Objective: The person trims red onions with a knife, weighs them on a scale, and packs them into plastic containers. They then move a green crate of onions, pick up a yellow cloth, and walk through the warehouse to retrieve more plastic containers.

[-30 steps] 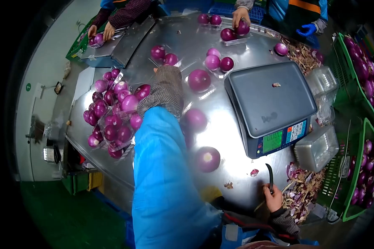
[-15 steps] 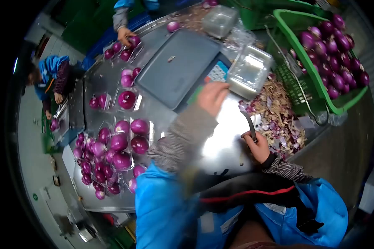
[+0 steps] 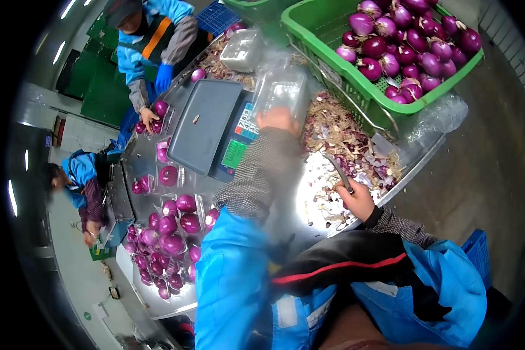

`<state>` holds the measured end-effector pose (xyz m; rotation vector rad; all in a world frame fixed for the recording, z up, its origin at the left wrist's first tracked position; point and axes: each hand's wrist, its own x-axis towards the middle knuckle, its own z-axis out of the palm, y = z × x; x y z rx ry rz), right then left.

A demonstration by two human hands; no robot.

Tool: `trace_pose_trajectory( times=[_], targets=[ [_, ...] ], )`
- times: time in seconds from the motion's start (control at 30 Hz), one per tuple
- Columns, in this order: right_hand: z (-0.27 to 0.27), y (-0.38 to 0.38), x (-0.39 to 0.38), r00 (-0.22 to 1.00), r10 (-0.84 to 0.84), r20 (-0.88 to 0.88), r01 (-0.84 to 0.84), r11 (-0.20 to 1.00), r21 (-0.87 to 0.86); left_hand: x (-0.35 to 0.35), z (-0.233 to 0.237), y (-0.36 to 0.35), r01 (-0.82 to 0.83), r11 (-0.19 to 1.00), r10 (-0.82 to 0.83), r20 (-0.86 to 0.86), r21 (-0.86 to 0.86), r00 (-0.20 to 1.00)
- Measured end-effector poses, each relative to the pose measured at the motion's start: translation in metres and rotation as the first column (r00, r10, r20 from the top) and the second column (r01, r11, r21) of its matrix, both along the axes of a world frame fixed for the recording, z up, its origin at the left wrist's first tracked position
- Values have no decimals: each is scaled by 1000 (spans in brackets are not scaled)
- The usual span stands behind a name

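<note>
My left hand point(image 3: 279, 119) reaches over the near edge of a clear plastic tray point(image 3: 283, 87) beside the scale. Its fingers are smeared by motion, so I cannot make out their grip. Closed around a small knife point(image 3: 340, 172) with a dark curved blade, my right hand point(image 3: 359, 198) rests low over the table's right side. White root scraps point(image 3: 326, 198) and a heap of dry onion skins point(image 3: 338, 125) lie about the knife. The digital scale point(image 3: 207, 125) has a lit green display, and only a small scrap lies on its grey platform.
A green crate point(image 3: 385, 102) of red onions stands at the upper right. Several packed red onions point(image 3: 172, 224) cover the table's left side. Another clear tray point(image 3: 242, 51) sits beyond the scale. A co-worker's hand point(image 3: 149, 119) touches onions at the far edge; a second person stands farther left.
The view has swung, shifting the scale leftward and showing more scraps by the knife. My left hand has reached farther over the clear tray. My right hand still holds the knife.
</note>
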<state>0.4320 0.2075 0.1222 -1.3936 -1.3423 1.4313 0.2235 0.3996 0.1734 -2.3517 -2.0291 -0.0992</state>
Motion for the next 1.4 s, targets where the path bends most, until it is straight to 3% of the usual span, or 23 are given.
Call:
trace_pose_trajectory(
  times=[0.07, 0.1, 0.17, 0.23, 0.3, 0.33, 0.4, 0.47, 0.53, 0.63, 0.7, 0.73, 0.8, 0.9, 1.0, 1.07, 1.13, 1.23, 1.4],
  targets=[
    [-3, 0, 10, 1000, 1, -11, 0, 999, 39, -3, 3, 2, 31, 996, -34, 33, 86, 999],
    [-10, -1, 14, 1000, -13, -25, 15, 999, 49, -5, 11, -9, 121, 963, -147, 96, 240, 984],
    [-19, -2, 21, 997, -58, -42, 63, 991, 118, -13, 10, -24, 198, 856, -262, 71, 478, 962],
    [-12, -2, 32, 999, -23, -46, 28, 993, 112, -16, 22, -66, 292, 796, -332, -21, 530, 943],
    [-8, -1, 40, 995, -17, -95, 28, 994, 108, -27, 8, -118, 288, 819, -363, 59, 496, 930],
    [3, 0, 46, 997, -22, -80, 19, 999, -35, -30, -2, -145, 270, 852, -332, 63, 449, 941],
    [6, 2, 52, 993, -46, -110, 44, 999, -18, -39, -33, -192, 266, 894, -319, 98, 361, 943],
    [7, 5, 57, 993, -50, -105, 52, 999, 16, -28, -28, -223, 257, 960, -265, 65, 107, 962],
    [-14, 9, 63, 999, 16, 48, -23, 990, 136, -14, -24, -237, 117, 986, -103, 121, -118, 987],
    [-9, 15, 74, 994, 45, 99, -63, 981, 186, -1, 10, -200, 193, 978, -151, 371, -77, 916],
    [-9, 20, 84, 992, 41, 119, -78, 944, 321, 2, 30, -153, 240, 960, -280, 431, 145, 858],
    [-16, 22, 91, 980, 32, 196, -106, 919, 380, 18, 55, -126, 224, 955, -290, 472, 192, 833],
    [-12, 26, 105, 983, 18, 184, -97, 896, 433, 48, 98, -69, 212, 932, -345, 538, 295, 769],
    [-5, 33, 131, 985, 28, 168, -102, 887, 451, 106, 127, 35, 320, 868, -497, 663, 380, 560],
    [-8, 41, 158, 986, 27, 167, -109, 858, 502, 184, 143, 135, 398, 819, -570, 515, 412, 640],
    [-13, 43, 174, 978, 43, 205, -135, 878, 458, 225, 140, 203, 518, 727, -669, 297, 450, 681],
    [-18, 46, 190, 965, 33, 259, -155, 872, 464, 261, 137, 259, 542, 721, -651, 153, 432, 743],
    [-32, 48, 211, 958, 17, 287, -149, 883, 446, 303, 131, 312, 493, 786, -561, 93, 374, 823],
    [-34, 57, 240, 946, 10, 325, -149, 901, 407, 353, 117, 358, 442, 852, -422, -131, 282, 897]
  ],
)
